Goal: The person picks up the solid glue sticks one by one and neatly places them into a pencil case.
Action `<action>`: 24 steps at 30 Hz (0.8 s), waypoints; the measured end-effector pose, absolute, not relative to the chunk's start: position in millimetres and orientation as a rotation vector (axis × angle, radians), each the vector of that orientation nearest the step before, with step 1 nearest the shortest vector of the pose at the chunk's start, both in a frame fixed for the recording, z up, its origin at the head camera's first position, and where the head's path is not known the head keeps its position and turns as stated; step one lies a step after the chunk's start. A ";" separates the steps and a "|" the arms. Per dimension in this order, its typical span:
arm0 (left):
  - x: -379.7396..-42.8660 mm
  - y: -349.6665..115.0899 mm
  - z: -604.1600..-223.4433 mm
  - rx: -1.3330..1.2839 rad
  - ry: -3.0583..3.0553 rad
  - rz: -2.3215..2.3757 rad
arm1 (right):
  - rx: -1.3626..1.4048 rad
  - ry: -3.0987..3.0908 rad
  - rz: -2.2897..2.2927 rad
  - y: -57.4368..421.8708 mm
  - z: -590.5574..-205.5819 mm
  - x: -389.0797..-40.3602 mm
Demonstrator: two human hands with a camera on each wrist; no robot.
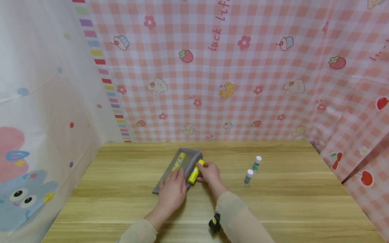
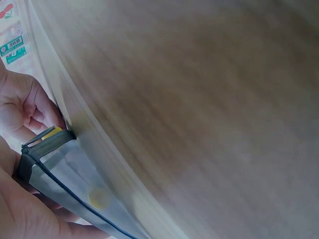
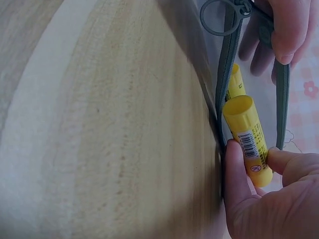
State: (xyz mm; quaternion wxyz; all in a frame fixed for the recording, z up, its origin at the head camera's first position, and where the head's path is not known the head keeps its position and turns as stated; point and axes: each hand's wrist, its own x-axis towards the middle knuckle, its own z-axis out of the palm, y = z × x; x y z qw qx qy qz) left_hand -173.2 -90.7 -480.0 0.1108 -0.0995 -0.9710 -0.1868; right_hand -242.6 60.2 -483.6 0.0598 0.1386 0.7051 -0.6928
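A grey mesh zip pouch (image 1: 189,156) lies slanted on the table with a yellow glue stick (image 1: 179,161) inside, visible through the mesh. My left hand (image 1: 172,189) lies over the pouch's near part. In the right wrist view its thumb (image 3: 290,42) grips the zipper edge, other fingers behind the mesh, and the mouth stands apart. Between thumb and fingers, my right hand (image 1: 211,173) pinches a second yellow glue stick (image 3: 247,139) at the pouch's opening. A ring zipper pull (image 3: 220,32) hangs at the upper end in that view.
Two white-capped green glue sticks (image 1: 256,163) (image 1: 248,178) stand upright on the wooden table (image 1: 288,202), right of the right hand. A black device (image 1: 214,223) sits at the right wrist's sleeve. Patterned cloth (image 1: 212,74) hangs behind the table's far edge.
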 end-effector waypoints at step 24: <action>-173.6 -90.9 -481.9 -0.288 -2.832 -0.560 | 0.301 2.050 -2.126 68.3 -479.3 -232.1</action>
